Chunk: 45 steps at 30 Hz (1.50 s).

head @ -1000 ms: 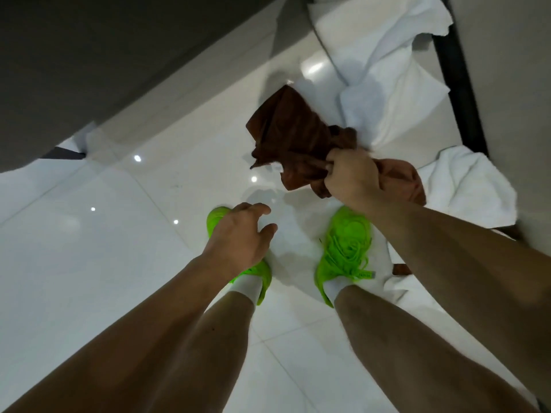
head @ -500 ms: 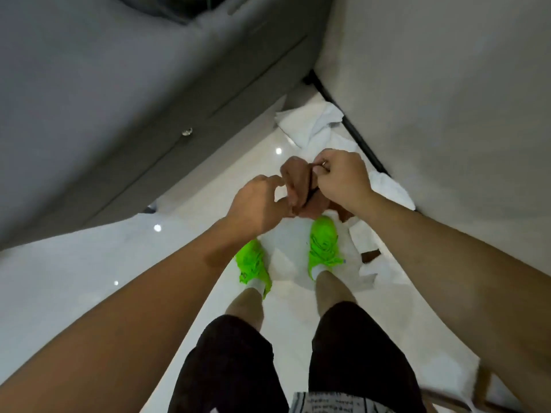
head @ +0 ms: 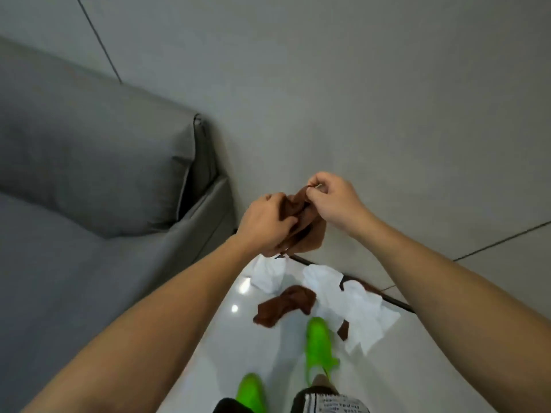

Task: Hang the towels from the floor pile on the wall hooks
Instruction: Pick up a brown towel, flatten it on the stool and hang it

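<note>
I have stood up, and the brown towel [head: 301, 225] has come up off the floor pile [head: 328, 299] below. My left hand [head: 265, 225] bunches it; my right hand [head: 331, 198] pinches its top edge. No hook shows yet.

The room was dim and evenly lit, my view soft and slightly blurred throughout. Small ceiling-light glints shone on the glossy floor [head: 238, 332]. The wide lens bowed the wall [head: 387, 84] seams and stretched my forearms at the edges.
</note>
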### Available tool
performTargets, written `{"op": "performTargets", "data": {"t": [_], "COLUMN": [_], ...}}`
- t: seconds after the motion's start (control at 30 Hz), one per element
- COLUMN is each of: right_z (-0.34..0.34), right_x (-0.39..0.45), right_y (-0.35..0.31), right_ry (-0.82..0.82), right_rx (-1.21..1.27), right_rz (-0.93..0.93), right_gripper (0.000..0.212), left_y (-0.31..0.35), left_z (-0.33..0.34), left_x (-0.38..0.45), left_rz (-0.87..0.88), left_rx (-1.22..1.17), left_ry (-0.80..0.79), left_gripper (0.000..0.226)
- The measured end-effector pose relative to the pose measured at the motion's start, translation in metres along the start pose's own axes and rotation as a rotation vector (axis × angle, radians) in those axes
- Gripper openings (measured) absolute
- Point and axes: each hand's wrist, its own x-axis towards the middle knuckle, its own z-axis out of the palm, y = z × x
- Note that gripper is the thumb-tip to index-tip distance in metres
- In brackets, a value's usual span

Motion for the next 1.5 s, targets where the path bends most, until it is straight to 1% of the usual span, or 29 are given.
{"op": "performTargets", "data": {"t": [0.07, 0.13, 0.2, 0.3, 0.4, 0.47, 0.53, 0.6, 0.67, 0.7, 0.77, 0.83, 0.87, 0.93, 1.03, 1.13, 1.2, 1.27, 1.33, 1.37, 1.43, 1.5], "right_z": [-0.035, -0.072, -0.109, -0.164, -0.215, -0.242, -0.264, -0.282, -0.298, -0.306, -0.322, -0.339, -0.348, -0.363, -0.384, -0.401, -0.412, -0.422, -0.429, -0.432, -0.440, -0.449], "right_x": [-0.022, -0.046, -0.072, -0.114, -0.166, -0.204, -0.246, -0.288, -0.333, -0.356, -0.400, -0.443, -0.466, -0.512, -0.581, -0.641, -0.674, -0.704, -0.729, -0.741, -0.763, -0.785], "right_y": [-0.009, -0.012, -0.008, 0.006, 0.025, 0.043, 0.064, 0.086, 0.104, 0.110, 0.123, 0.136, 0.144, 0.160, 0.187, 0.215, 0.230, 0.241, 0.250, 0.257, 0.269, 0.284], "right_ry": [0.096, 0.180, 0.283, 0.449, 0.554, 0.575, 0.541, 0.466, 0.417, 0.415, 0.447, 0.548, 0.613, 0.728, 0.850, 0.978, 1.080, 1.171, 1.252, 1.284, 1.327, 1.372], "right_rx": [0.029, 0.020, 0.022, 0.060, 0.086, 0.102, 0.101, 0.090, 0.112, 0.136, 0.196, 0.283, 0.336, 0.441, 0.479, 0.437, 0.395, 0.416, 0.435, 0.420, 0.394, 0.381], "right_rz": [0.027, 0.040, 0.066, 0.113, 0.178, 0.242, 0.320, 0.378, 0.387, 0.373, 0.317, 0.267, 0.261, 0.273, 0.308, 0.371, 0.425, 0.450, 0.479, 0.501, 0.543, 0.578], "right_gripper": [0.023, 0.024, 0.022, 0.022, 0.023, 0.023, 0.020, 0.013, 0.004, 0.009, 0.028, 0.037, 0.035, 0.023, 0.018, 0.010, 0.008, 0.008, 0.008, 0.008, 0.011, 0.012], "left_y": [0.024, 0.052, 0.081, 0.129, 0.188, 0.233, 0.282, 0.334, 0.386, 0.411, 0.457, 0.497, 0.514, 0.546, 0.585, 0.612, 0.626, 0.638, 0.648, 0.655, 0.671, 0.692], "left_z": [-0.008, -0.014, -0.023, -0.034, -0.040, -0.036, -0.025, -0.008, 0.017, 0.031, 0.061, 0.089, 0.103, 0.130, 0.165, 0.201, 0.227, 0.255, 0.284, 0.297, 0.320, 0.338], "left_x": [-0.005, -0.011, -0.016, -0.019, -0.031, -0.047, -0.071, -0.103, -0.141, -0.162, -0.208, -0.253, -0.274, -0.310, -0.357, -0.398, -0.421, -0.442, -0.460, -0.469, -0.482, -0.492], "left_rz": [0.083, 0.122, 0.114, 0.098, 0.122, 0.177, 0.251, 0.338, 0.429, 0.472, 0.556, 0.630, 0.656, 0.700, 0.723, 0.749, 0.772, 0.771, 0.749, 0.741, 0.748, 0.765], "left_rx": [0.016, -0.014, -0.098, -0.229, -0.425, -0.592, -0.691, -0.723, -0.707, -0.681, -0.620, -0.571, -0.553, -0.519, -0.548, -0.575, -0.527, -0.472, -0.456, -0.450, -0.440, -0.449], "left_ry": [0.024, 0.053, 0.063, 0.093, 0.112, 0.055, -0.023, -0.109, -0.213, -0.269, -0.386, -0.493, -0.546, -0.635, -0.752, -0.861, -0.913, -0.989, -1.061, -1.067, -1.035, -0.988], "left_gripper": [0.023, 0.021, 0.021, 0.014, 0.012, 0.009, 0.010, 0.008, 0.004, 0.003, 0.004, 0.009, 0.010, 0.010, 0.013, 0.035, 0.053, 0.063, 0.060, 0.053, 0.032, 0.016]}}
